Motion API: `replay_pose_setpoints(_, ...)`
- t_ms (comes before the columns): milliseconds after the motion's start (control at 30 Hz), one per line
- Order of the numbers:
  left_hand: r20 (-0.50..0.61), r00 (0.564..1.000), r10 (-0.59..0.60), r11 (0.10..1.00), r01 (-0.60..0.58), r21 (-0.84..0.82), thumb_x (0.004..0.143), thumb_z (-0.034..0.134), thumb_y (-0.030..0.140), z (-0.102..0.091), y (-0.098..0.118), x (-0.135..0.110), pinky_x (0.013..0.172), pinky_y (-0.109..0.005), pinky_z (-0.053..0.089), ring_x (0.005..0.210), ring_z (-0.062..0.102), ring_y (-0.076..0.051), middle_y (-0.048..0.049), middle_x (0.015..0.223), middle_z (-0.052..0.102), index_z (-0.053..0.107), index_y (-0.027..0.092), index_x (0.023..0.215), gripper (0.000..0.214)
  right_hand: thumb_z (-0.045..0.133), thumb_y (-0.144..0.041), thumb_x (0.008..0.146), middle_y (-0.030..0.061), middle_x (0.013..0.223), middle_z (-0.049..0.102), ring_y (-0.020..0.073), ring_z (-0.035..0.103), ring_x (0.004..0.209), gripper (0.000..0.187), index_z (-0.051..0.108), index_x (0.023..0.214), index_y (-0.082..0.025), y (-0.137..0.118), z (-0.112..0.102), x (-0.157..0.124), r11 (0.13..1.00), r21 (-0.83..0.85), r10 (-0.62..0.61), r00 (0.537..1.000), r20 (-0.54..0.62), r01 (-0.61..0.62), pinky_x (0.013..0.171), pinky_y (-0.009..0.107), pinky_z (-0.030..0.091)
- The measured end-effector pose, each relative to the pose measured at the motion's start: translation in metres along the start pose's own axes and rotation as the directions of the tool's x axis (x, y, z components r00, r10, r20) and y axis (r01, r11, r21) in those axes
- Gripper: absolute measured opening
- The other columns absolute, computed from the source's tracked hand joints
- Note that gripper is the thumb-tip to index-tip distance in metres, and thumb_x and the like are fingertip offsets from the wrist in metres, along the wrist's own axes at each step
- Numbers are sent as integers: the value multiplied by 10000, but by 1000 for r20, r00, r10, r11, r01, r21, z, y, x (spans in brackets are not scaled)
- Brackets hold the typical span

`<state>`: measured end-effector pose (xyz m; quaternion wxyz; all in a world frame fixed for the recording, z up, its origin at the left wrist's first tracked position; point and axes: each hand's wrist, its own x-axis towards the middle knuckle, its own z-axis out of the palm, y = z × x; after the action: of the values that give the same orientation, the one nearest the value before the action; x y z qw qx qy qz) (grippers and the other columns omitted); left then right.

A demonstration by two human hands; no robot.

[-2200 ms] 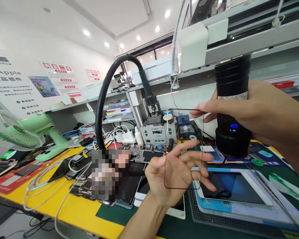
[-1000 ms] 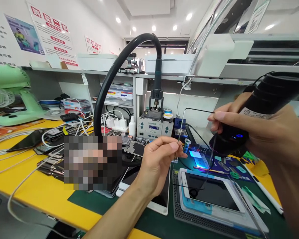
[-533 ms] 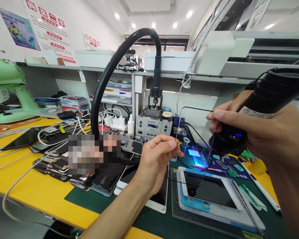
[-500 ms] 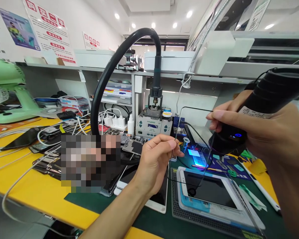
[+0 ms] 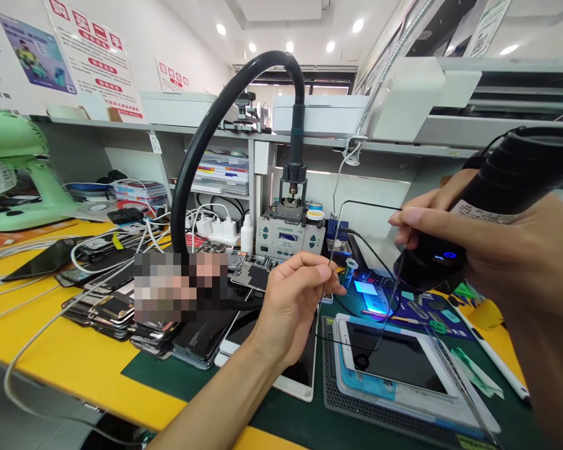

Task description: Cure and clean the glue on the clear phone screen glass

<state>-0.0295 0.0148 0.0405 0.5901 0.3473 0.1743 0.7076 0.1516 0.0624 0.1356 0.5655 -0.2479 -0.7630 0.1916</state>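
My left hand (image 5: 293,306) pinches the left edge of a thin, black-edged rectangular frame (image 5: 373,204) between thumb and fingers. I see through its middle, and cannot tell whether clear glass fills it. Thumb and fingers of my right hand (image 5: 492,250) hold the opposite edge. That same hand carries a black cylindrical flashlight (image 5: 530,172) with a lit blue button, its head tilted down. Below the frame, a white-bordered device with a dark screen (image 5: 398,359) rests on a blue-and-white stack above a grey perforated pad (image 5: 333,375). Behind my left wrist lies a white tablet (image 5: 300,390), partly hidden.
A thick black hose (image 5: 182,162) arches from the left to a grey soldering or hot-air station (image 5: 288,237). Stacked phones (image 5: 201,340) and white cables (image 5: 47,331) crowd the left. A green fan (image 5: 32,169) stands far left. Violet light falls on a blue mat (image 5: 417,306).
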Motion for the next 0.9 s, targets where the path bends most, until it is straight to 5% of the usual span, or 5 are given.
replay_pose_setpoints(900,22,1000,-2,1000,2,-20,736,723,181,-2,1,-2,754,-308,498,749,567,-169,-29,717,602,707,160,674,68,798,-200,793,6,646,693,190,679,628,215,668,622,-205,4,0,2,1000,-2,-17,1000,18,17,602,326,527)
